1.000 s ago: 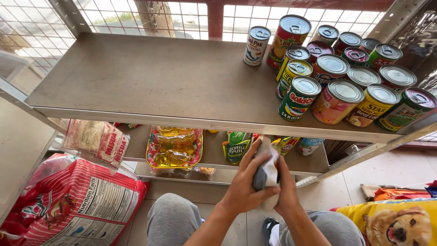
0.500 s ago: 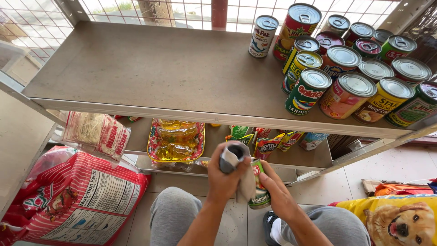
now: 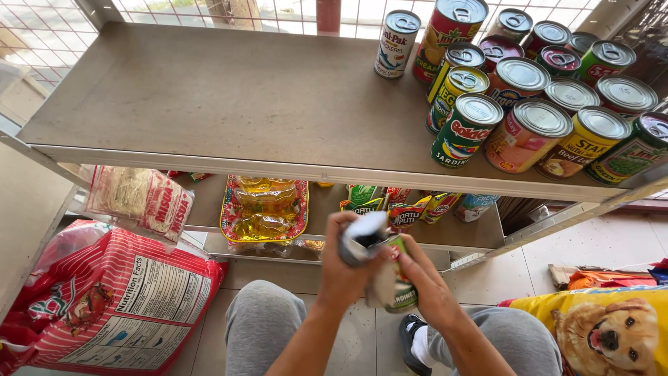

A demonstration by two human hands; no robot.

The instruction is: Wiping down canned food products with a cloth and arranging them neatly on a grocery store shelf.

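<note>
I crouch in front of a metal shelf [image 3: 209, 104]. My left hand [image 3: 346, 268] is closed around a white cloth [image 3: 365, 237], pressed against the top of a green and red can [image 3: 401, 285]. My right hand [image 3: 424, 285] grips that can from the right side, in front of the lower shelf. Many upright cans [image 3: 529, 132] with silver lids stand packed at the right end of the top shelf, a green sardine can [image 3: 465, 129] nearest the front edge. The can in my hands is partly hidden by the cloth and my fingers.
On the lower shelf [image 3: 480, 233] lie a yellow snack pack [image 3: 264, 209], a noodle packet [image 3: 139, 198] and small sachets [image 3: 410, 205]. A big red and white sack [image 3: 118, 299] leans at the left. A yellow pet-food bag [image 3: 598, 327] lies at the right on the tiled floor.
My hands have risen a little with the can and the cloth; the left hand has brought the cloth over the can's top. The view has tilted slightly downward.
</note>
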